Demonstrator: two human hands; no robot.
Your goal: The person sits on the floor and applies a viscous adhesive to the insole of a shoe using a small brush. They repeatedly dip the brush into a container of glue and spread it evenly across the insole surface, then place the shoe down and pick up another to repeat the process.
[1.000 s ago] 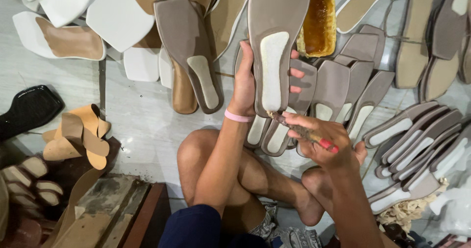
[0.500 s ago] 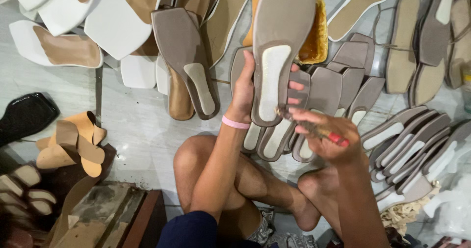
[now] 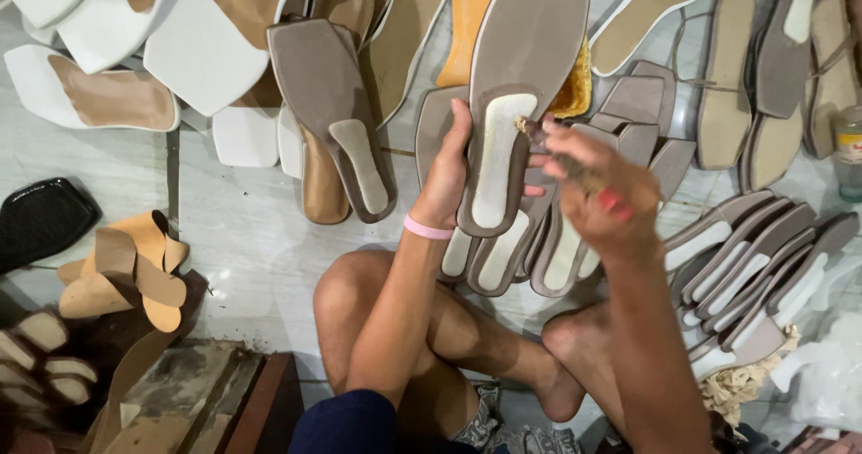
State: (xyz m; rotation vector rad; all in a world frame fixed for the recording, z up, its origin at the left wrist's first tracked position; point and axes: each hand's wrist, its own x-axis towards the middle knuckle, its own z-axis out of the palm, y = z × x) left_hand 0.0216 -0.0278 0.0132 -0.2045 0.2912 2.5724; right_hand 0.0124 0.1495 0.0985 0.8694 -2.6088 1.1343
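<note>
Left hand (image 3: 446, 177) holds a taupe shoe sole (image 3: 525, 86) up over the floor, grip pressed onto its heel end: thumb along the left edge, fingertips showing at the right edge. Sole's long axis runs 6 to 12 o'clock, tilted slightly toward 1, toe end out of frame at the top. Pale cream heel patch (image 3: 499, 153) faces up, oval, matte, a bit grubby.

Right hand (image 3: 600, 195) sits at 3 o'clock of the heel patch, just beside it, motion-blurred. Its grip pinches a small brush (image 3: 549, 149), thin dark handle, bristle tip at the patch's upper right edge; contact unclear. So the patch lies at 9 o'clock from the brush tip, right hand nearer the working spot.

Pink wristband (image 3: 427, 229) on the left wrist. Person sits cross-legged on a grey marble floor (image 3: 233, 229). Fanned taupe soles (image 3: 754, 265) at 4 o'clock, tan strap pieces (image 3: 126, 270) at 8 o'clock, white square-toe soles (image 3: 202, 54) at 10 o'clock, black sole (image 3: 40, 220) at 9 o'clock.
</note>
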